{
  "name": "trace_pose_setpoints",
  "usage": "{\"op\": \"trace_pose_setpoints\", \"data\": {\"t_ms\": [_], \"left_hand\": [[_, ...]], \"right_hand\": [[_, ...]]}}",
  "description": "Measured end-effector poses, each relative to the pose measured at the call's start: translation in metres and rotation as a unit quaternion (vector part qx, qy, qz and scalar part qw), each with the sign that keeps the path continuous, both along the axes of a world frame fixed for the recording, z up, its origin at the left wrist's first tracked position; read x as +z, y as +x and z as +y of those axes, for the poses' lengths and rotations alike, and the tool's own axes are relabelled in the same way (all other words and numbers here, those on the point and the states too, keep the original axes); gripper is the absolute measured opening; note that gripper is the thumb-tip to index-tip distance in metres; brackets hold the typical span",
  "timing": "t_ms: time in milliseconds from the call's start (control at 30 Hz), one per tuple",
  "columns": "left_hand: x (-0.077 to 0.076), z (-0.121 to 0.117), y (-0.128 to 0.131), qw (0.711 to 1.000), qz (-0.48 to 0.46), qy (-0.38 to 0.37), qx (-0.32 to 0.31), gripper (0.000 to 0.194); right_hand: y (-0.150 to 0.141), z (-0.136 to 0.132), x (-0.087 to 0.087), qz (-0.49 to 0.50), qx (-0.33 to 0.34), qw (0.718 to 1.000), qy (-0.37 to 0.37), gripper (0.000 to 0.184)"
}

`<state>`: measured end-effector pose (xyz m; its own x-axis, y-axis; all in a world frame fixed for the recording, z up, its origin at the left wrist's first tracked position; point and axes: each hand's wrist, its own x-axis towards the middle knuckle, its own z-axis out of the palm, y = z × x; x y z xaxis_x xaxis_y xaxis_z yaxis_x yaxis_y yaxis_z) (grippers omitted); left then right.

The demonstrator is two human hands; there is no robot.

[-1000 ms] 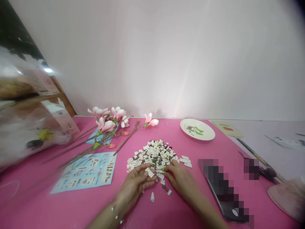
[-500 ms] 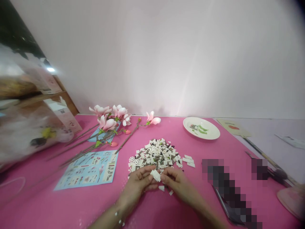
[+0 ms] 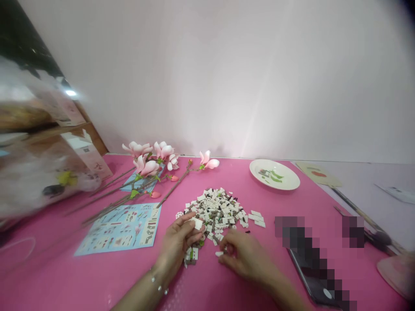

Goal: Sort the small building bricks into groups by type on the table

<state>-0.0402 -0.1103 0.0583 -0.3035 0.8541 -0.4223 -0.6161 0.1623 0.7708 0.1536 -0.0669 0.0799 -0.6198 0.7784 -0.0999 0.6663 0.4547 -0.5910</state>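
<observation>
My left hand (image 3: 180,239) is closed around a flat white building-block piece (image 3: 197,223) at the near left edge of the pile. My right hand (image 3: 241,255) has its thumb and fingers round a small white block piece (image 3: 219,254), low over the pink table. Between and beyond both hands spreads a pile of small building blocks (image 3: 215,207), mostly white with some grey, black and green. A few pieces, including a green one, lie under my left hand. Several white plates (image 3: 256,218) lie together at the pile's right.
Artificial magnolia stems (image 3: 145,166) and a printed parts sheet (image 3: 119,229) lie on the left. A white plate (image 3: 275,183) with green pieces stands at the back right. Right of my hand is a phone (image 3: 311,276), partly pixelated. Boxes (image 3: 90,157) and plastic bags (image 3: 39,185) stand far left.
My left hand has moved left and slightly up with the white piece, away from my right hand. My right hand has shifted a little right and down and now grips a small white piece.
</observation>
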Motion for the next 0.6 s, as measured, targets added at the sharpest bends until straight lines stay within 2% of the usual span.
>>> {"op": "trace_pose_setpoints", "data": {"t_ms": [67,167,367,500,600], "left_hand": [[0.000,0.001,-0.001,1.000,-0.001,0.001,0.012,0.026],[-0.002,0.001,-0.001,1.000,-0.001,0.002,0.013,0.026],[-0.010,-0.004,0.003,0.999,0.005,0.010,-0.053,0.035],[-0.016,-0.008,0.007,0.994,0.016,0.024,-0.109,0.041],[-0.018,-0.011,0.011,0.988,0.004,0.051,-0.147,0.039]], "right_hand": [[-0.003,-0.002,-0.003,-0.027,0.021,0.999,0.040,0.005],[-0.007,-0.002,-0.010,-0.018,0.022,0.998,0.059,0.008],[-0.014,0.009,-0.027,0.100,-0.075,0.986,0.115,0.026],[-0.015,0.007,-0.026,0.204,-0.019,0.965,0.164,0.019],[-0.016,0.002,-0.023,0.208,0.037,0.955,0.210,0.016]]}}
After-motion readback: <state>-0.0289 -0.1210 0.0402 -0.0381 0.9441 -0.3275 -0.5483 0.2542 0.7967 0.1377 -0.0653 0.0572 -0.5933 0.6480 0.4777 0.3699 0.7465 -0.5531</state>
